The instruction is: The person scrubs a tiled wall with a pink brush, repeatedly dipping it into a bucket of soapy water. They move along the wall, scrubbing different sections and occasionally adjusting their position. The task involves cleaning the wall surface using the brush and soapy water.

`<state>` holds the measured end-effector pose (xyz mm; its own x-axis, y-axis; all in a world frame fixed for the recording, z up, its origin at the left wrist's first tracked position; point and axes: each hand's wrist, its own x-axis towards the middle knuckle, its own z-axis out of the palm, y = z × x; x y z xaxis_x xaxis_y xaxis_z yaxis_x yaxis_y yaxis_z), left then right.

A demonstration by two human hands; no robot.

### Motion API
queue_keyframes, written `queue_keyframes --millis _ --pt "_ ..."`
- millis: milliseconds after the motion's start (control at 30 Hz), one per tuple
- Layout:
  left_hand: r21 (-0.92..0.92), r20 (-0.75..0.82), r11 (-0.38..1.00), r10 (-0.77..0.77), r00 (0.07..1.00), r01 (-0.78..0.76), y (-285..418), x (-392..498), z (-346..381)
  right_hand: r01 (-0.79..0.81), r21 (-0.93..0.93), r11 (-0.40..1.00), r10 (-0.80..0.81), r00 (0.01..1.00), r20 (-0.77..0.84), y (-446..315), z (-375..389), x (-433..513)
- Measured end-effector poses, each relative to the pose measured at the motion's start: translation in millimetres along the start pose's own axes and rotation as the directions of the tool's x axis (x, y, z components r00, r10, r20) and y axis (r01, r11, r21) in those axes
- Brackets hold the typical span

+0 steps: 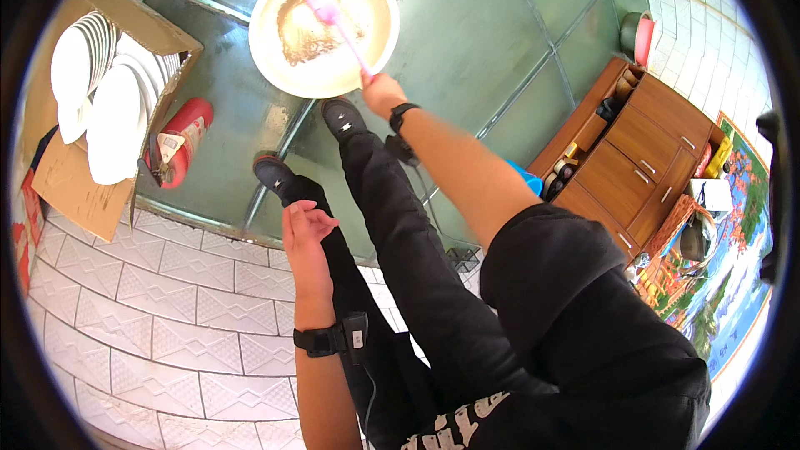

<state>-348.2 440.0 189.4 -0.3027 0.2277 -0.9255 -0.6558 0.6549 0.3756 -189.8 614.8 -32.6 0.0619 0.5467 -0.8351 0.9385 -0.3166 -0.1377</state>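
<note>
My right hand (382, 95) is closed around the handle end of a pink long-handled tool (351, 44), perhaps a brush or ladle. The tool's wide head lies inside a large cream basin (262, 53) on the floor, over a brownish patch in its middle; glare hides whether that is liquid. Below and left, my left hand (306, 225) hangs above my leg with its fingers partly bent and holds nothing. Both wrists wear black straps.
An open cardboard box (81, 190) of white plates (115, 119) stands at the left, beside a red fire extinguisher (187, 137). My shoes are just below the basin. A wooden cabinet (631, 169) stands at the right, with a blue container (527, 179) near it.
</note>
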Motion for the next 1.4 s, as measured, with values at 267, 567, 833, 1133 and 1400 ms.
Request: queue_keyframes --millis 267,567,833,1133,1400 --pt "-0.075 -0.073 0.995 0.057 0.996 -0.062 5.2 6.7 -9.6 0.047 -0.292 0.955 0.006 0.984 0.179 19.6 -9.1 -23.3" --pt "-0.03 0.032 0.998 0.062 0.998 -0.061 -2.7 8.4 10.8 -0.042 -0.103 0.994 0.036 0.998 -0.06 -1.0 -28.8 14.6" --pt "-0.087 -0.011 0.993 0.073 0.997 -0.073 17.5 -8.0 -14.0 -0.369 0.404 0.837 0.115 0.841 0.528 48.8 -118.1 -94.8" --pt "-0.179 -0.036 0.977 0.108 0.994 -0.112 20.7 -23.0 -33.9 -0.488 0.37 0.791 0.248 0.807 0.535 15.3 -116.9 -148.1" --pt "-0.284 -0.019 0.952 0.113 0.993 -0.114 6.9 -40.2 -48.1 -0.43 0.442 0.787 0.3 0.893 0.335 -0.3 -79.4 -143.1"
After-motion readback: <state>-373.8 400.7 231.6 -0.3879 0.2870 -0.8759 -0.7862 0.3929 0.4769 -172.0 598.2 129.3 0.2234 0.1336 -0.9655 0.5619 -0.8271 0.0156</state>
